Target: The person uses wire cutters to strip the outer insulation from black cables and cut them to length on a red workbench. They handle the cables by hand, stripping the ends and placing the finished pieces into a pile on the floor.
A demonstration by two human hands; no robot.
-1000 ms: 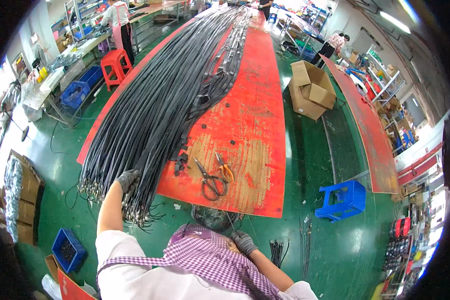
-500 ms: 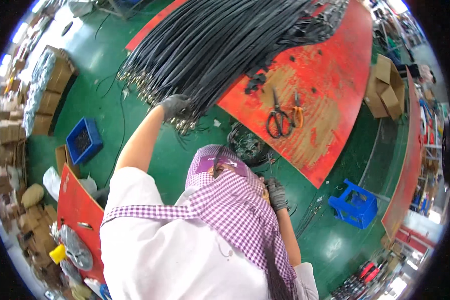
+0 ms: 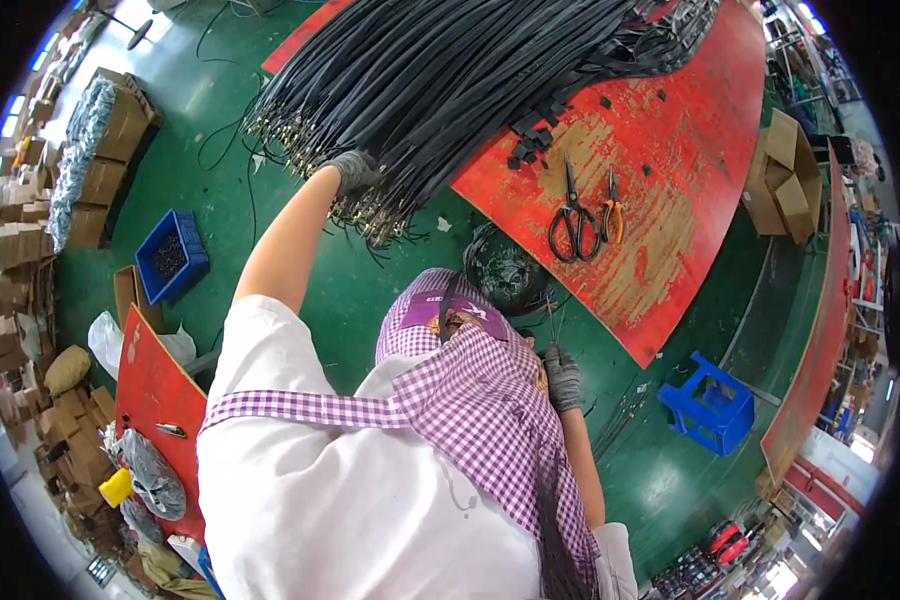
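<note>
A thick spread of long black cables (image 3: 420,80) lies across the red tabletop (image 3: 670,260), their metal-tipped ends hanging over its left edge. My left hand (image 3: 355,172), in a grey glove, reaches out to these ends. Its fingers are bent around some of the cables, partly hidden among them. Close to my body on the right, my right hand (image 3: 562,380), also gloved in grey, is closed. A thin strand sticks up beside it, but what lies within the fingers is hidden. Black-handled scissors (image 3: 574,232) and orange-handled pliers (image 3: 612,218) rest on the tabletop.
Small black pieces (image 3: 532,145) are scattered beside the cables. A dark coil (image 3: 508,270) sits below the table edge. On the green floor stand a blue stool (image 3: 708,405) at right and a blue crate (image 3: 170,256) at left. An open cardboard box (image 3: 782,180) is at far right.
The whole view has shifted slightly. My left hand stays at the cable ends, and my right hand keeps its place near my body.
</note>
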